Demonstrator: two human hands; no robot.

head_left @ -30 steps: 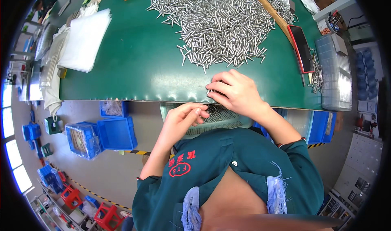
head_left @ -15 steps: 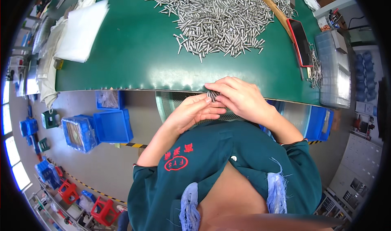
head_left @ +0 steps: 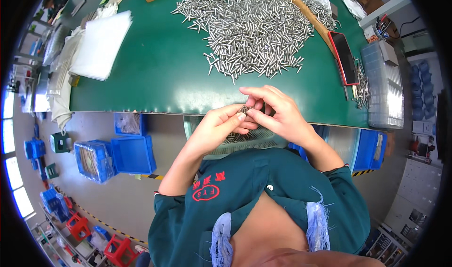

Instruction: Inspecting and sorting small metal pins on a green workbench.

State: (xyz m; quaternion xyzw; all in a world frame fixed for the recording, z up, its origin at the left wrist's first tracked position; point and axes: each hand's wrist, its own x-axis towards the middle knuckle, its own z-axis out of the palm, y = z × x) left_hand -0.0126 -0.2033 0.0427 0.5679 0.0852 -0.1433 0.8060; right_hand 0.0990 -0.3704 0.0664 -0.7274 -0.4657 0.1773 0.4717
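Note:
A few small silver metal pins (head_left: 244,109) are gathered between my two hands, just in front of the table edge. My left hand (head_left: 221,125) pinches them with the thumb against the curled fingers. From the other side, my right hand (head_left: 275,109) touches the pins with thumb and fingertips, its index finger arched above; whether it grips a pin is hidden. Below the hands sits a pale green mesh basket (head_left: 221,150) with more pins in it, partly covered by my hands. Beyond them a large heap of loose metal pins (head_left: 254,31) spreads over the green table (head_left: 146,73).
Wooden strips (head_left: 308,13) border the heap at the back and right. A red-edged phone (head_left: 343,57), loose thin metal pieces (head_left: 361,89) and clear plastic boxes (head_left: 386,88) stand at the right. White sheets (head_left: 101,45) lie at the left. Blue bins (head_left: 134,154) stand on the floor.
The view has shifted, so the table and heap appear lower and more of the basket shows. My right hand's fingers have lifted and spread somewhat; my left hand keeps its pinch.

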